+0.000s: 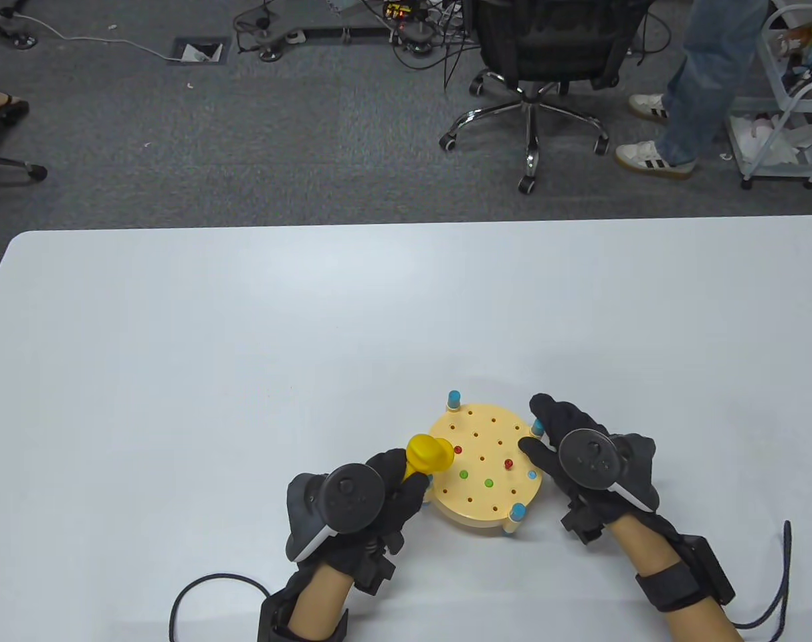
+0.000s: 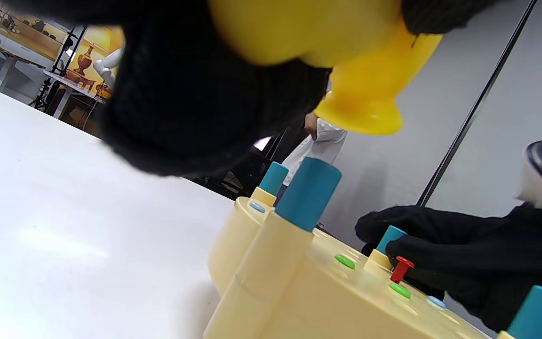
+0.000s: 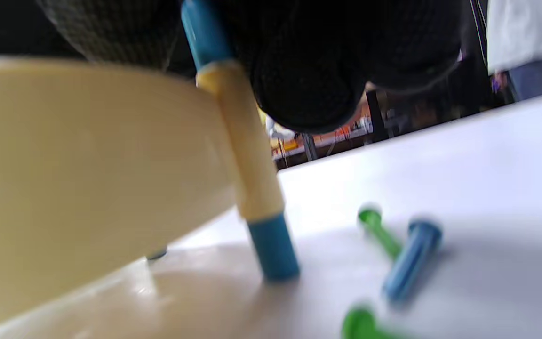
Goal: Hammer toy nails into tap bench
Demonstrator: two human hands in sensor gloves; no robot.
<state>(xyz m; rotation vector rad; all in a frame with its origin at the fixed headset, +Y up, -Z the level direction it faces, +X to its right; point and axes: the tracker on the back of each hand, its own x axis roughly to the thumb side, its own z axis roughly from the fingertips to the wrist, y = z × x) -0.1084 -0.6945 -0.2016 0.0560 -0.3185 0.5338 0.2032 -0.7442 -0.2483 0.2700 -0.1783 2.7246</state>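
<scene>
The round cream tap bench (image 1: 493, 428) stands on blue-tipped legs near the table's front edge. My left hand (image 1: 406, 478) grips the handle of the yellow toy hammer (image 1: 430, 454), and its head hovers over the bench's left rim. A red nail (image 1: 509, 463) stands proud of the top. Another red nail (image 1: 457, 450), two green nails (image 1: 464, 475) and a blue nail (image 1: 532, 475) sit low. My right hand (image 1: 536, 428) holds the bench's right rim by a blue post. The left wrist view shows the hammer head (image 2: 360, 94) above the bench (image 2: 299, 292) and the raised red nail (image 2: 400, 268).
In the right wrist view, loose nails lie on the table beside the bench leg (image 3: 252, 179): a green one (image 3: 379, 230), a blue one (image 3: 410, 263) and another green one (image 3: 360, 325). An office chair (image 1: 533, 60) and a standing person (image 1: 700, 80) are beyond the table's far edge.
</scene>
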